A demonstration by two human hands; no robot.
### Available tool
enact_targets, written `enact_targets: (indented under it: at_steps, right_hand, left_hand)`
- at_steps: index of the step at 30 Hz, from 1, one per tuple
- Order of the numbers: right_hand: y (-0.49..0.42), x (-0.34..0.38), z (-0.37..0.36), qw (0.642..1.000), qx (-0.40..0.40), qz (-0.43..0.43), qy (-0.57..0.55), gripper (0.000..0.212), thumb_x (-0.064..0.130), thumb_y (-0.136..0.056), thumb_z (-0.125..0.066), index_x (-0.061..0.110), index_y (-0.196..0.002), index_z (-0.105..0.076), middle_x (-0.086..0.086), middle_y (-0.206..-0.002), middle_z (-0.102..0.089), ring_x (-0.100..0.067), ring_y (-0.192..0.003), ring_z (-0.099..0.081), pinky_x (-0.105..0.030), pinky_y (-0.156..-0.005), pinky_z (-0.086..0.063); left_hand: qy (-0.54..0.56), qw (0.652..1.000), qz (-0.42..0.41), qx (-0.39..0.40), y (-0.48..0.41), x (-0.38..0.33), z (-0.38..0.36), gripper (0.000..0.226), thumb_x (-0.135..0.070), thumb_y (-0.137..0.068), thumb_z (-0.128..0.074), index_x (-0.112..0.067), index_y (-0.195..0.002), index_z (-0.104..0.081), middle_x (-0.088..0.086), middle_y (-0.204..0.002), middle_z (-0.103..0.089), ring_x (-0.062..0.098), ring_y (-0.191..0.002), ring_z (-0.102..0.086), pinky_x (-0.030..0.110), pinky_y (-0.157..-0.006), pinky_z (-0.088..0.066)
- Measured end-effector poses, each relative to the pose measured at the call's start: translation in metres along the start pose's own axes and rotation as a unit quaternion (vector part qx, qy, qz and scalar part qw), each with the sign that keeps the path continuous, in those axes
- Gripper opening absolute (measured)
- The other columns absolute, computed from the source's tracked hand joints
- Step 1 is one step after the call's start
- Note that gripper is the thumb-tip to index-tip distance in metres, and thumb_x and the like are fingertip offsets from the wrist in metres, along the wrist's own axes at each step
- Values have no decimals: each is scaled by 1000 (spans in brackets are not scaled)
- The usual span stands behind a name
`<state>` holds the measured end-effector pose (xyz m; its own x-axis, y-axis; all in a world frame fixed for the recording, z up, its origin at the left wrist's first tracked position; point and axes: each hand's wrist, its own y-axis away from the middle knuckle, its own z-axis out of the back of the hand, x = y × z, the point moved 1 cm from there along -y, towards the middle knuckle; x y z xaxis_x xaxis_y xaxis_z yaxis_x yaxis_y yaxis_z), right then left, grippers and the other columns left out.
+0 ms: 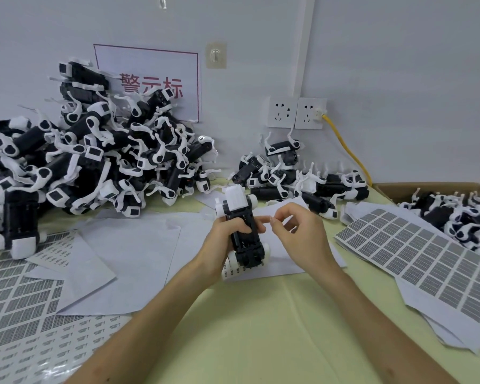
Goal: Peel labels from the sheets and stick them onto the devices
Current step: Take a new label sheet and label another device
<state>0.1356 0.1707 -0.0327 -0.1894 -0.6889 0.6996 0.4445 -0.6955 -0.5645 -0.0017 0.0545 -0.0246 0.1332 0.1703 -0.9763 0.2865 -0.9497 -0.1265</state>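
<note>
My left hand [224,239] grips a black and white toy-like device [240,225] at its middle, underside up, above the table's centre. My right hand [295,231] is just right of it, thumb and forefinger pinching something small at the tip, likely a label [272,219], too small to make out. A sheet of grey printed labels [416,245] lies to the right. More label sheets [25,295] lie at the left front.
A big heap of the same devices [89,151] fills the back left, a smaller heap [297,176] sits at the back centre, and a cardboard box [394,189] with more devices stands at the right. Blank backing sheets [128,250] are spread under my hands. A yellow cable [347,148] runs from the wall sockets.
</note>
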Motion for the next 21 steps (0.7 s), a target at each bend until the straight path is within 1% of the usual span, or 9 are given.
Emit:
enact_targets:
  at_steps: [2,4,7,11,13,15,17,19,21]
  right_hand:
    - [2,2,-1,1000,5,7,-19,21,14,-93,-69,26,-77,-61,17,-77,-64,-8,-62,-60,-13,-56,-43]
    - [2,4,0,999,3,10,-52,22,15,-94,-67,28,-78,-58,16,-76,-63,-11,-64,-62,-14,-57,-44]
    - [3,10,3,992,39,-1,-120,13,31,-89,-69,28,-94,-57,15,-90,-66,-12,-80,-67,-18,-66,-48]
    - [8,13,-3,984,129,-1,-122,59,50,-77,-76,34,-125,-48,21,-110,-63,-7,-105,-64,-23,-83,-51]
    - [12,12,-8,984,145,4,-102,75,55,-70,-79,37,-133,-43,26,-115,-57,-3,-113,-60,-16,-86,-45]
    - [14,14,-11,986,141,8,-86,84,60,-65,-79,39,-136,-40,32,-117,-53,2,-116,-56,-9,-86,-40]
    - [14,14,-12,989,121,8,-86,84,58,-66,-80,40,-137,-39,32,-120,-55,3,-117,-56,-9,-87,-38]
    - [13,14,-10,991,92,11,-93,77,49,-71,-81,38,-136,-40,28,-120,-62,0,-116,-59,-18,-90,-41]
    - [11,13,-8,991,74,12,-108,70,43,-75,-80,36,-133,-43,23,-117,-67,-2,-114,-62,-25,-91,-44]
  left_hand:
    - [17,999,4,-27,-1,2,2,41,-23,-71,-56,1,-100,-69,5,-125,-75,17,-119,-68,35,-88,-55]
    - [62,996,22,-58,-2,1,5,39,-24,-71,-58,-2,-101,-70,8,-125,-75,24,-115,-69,41,-94,-55]
    - [140,986,49,-76,-2,-4,10,27,-28,-88,-61,-7,-102,-68,19,-125,-73,27,-101,-72,41,-88,-58]
    - [188,975,58,-108,-4,-7,9,41,-46,-100,-58,-7,-109,-66,17,-112,-75,30,-96,-72,42,-85,-59]
    - [237,964,58,-103,-4,-9,5,44,-47,-102,-57,-6,-113,-62,16,-105,-69,30,-93,-71,39,-78,-62]
    - [262,959,68,-80,-3,-11,3,45,-49,-104,-51,-7,-117,-59,17,-107,-65,32,-98,-68,40,-78,-61]
    - [228,969,75,-61,-3,-10,3,49,-54,-106,-44,-11,-110,-68,15,-114,-69,31,-106,-66,37,-86,-53]
    - [165,980,86,-64,-5,-6,4,59,-60,-106,-34,-21,-101,-78,6,-123,-74,23,-113,-65,36,-94,-40]
    - [128,986,96,-53,-7,-2,4,63,-64,-105,-27,-23,-116,-73,0,-129,-73,15,-122,-60,39,-111,-31]
